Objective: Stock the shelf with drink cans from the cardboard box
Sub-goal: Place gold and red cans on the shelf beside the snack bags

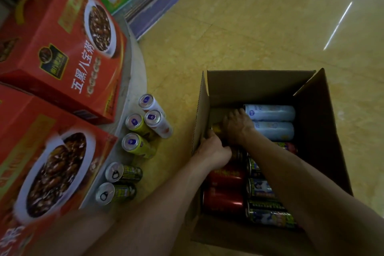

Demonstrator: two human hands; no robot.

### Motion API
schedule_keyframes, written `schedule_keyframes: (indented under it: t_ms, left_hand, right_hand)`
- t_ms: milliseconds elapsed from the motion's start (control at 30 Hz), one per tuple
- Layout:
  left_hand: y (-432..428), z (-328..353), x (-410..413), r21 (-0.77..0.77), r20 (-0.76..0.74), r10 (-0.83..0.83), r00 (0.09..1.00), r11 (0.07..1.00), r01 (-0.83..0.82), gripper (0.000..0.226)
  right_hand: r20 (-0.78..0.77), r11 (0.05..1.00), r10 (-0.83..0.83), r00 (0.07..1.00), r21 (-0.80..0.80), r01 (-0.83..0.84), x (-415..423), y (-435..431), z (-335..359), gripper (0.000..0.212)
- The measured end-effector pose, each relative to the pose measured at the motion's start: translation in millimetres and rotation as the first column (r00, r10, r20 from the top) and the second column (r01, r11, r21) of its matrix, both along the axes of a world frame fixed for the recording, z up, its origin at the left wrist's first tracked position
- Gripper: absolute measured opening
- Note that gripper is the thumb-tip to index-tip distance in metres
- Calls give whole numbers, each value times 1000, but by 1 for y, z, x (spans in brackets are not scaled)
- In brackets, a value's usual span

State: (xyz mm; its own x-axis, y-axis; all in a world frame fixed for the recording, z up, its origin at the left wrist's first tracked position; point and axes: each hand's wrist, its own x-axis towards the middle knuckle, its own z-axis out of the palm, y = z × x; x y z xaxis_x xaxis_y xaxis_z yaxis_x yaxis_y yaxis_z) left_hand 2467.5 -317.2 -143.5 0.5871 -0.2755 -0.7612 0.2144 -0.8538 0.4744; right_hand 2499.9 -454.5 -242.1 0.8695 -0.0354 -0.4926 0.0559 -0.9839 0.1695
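An open cardboard box point(311, 97) stands on the floor with drink cans lying inside: two pale blue cans point(272, 112), red cans point(224, 197) and dark green cans point(268, 212). Both my hands reach into its far left corner. My left hand point(214, 147) curls its fingers round a yellow can point(216, 128), which is mostly hidden. My right hand point(236, 124) lies fingers-down over the same spot, next to the pale blue cans; what its fingers hold is hidden.
Several cans point(137, 143) stand on the floor by a low grey platform edge point(135, 64) at the left. Red porridge cartons point(62, 48) are stacked on the platform. Glossy yellow floor tiles point(270, 27) stretch beyond the box.
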Motion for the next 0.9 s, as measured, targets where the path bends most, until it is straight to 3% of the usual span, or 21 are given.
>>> schedule_keyframes:
  t_ms: [300, 467, 567, 633, 767, 900]
  left_hand:
    - [0, 15, 9, -199, -128, 231, 965, 947, -253, 88]
    - [-9, 15, 16, -434, -270, 375, 887, 775, -460, 97]
    - [-12, 19, 20, -530, -400, 395, 827, 636, -561, 82]
    - [-14, 22, 19, -534, -439, 404, 803, 601, -595, 74]
    - [-12, 29, 23, -546, -474, 421, 773, 548, -634, 70]
    - [-8, 45, 30, -584, -483, 368, 795, 541, -605, 84]
  right_hand:
    - [295, 967, -134, 946, 249, 59, -19, -12, 79, 60]
    - [340, 907, -272, 900, 405, 120, -47, -21, 131, 57]
    - [379, 857, -363, 851, 495, 145, -67, -15, 146, 60]
    - [406, 823, -414, 815, 549, 144, -76, -10, 151, 63]
    - [314, 728, -484, 817, 662, 176, -88, -5, 161, 62]
    - [166, 506, -648, 743, 823, 258, -100, -2, 174, 54]
